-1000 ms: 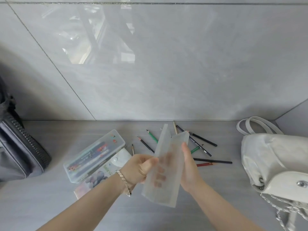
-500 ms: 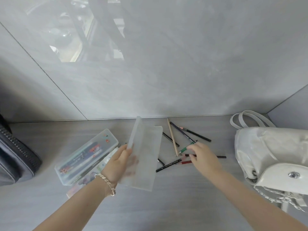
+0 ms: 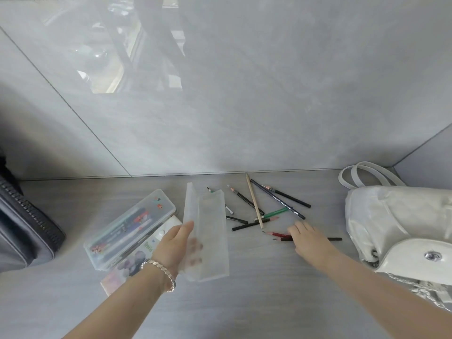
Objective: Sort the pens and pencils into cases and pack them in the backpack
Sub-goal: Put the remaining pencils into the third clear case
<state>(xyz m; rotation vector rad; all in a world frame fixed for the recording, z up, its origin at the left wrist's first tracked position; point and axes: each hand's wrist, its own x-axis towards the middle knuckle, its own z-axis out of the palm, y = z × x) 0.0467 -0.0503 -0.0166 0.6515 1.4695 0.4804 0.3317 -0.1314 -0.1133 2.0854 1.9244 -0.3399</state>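
My left hand (image 3: 173, 245) grips a frosted translucent pencil case (image 3: 210, 231) by its left side. The case is open, its lid standing up, and looks empty inside. Several loose pencils (image 3: 254, 204) lie scattered on the grey table (image 3: 256, 289) just right of the case. My right hand (image 3: 310, 241) rests palm down on a red pencil (image 3: 276, 234) and a black pencil (image 3: 335, 239), both flat on the table. Its fingertips touch them; any grip is hidden. A white backpack (image 3: 396, 221) lies at the right edge.
A clear plastic case (image 3: 129, 228) filled with pens lies shut at the left, on top of a printed booklet (image 3: 132, 260). A dark grey zipped bag (image 3: 24, 231) sits at the far left. A glossy tiled wall (image 3: 220, 106) rises right behind the pencils.
My right hand let go of the frosted case, reached to the pencil pile, then shifted right onto the red and black pencils. My left hand lowered the open case towards the table.
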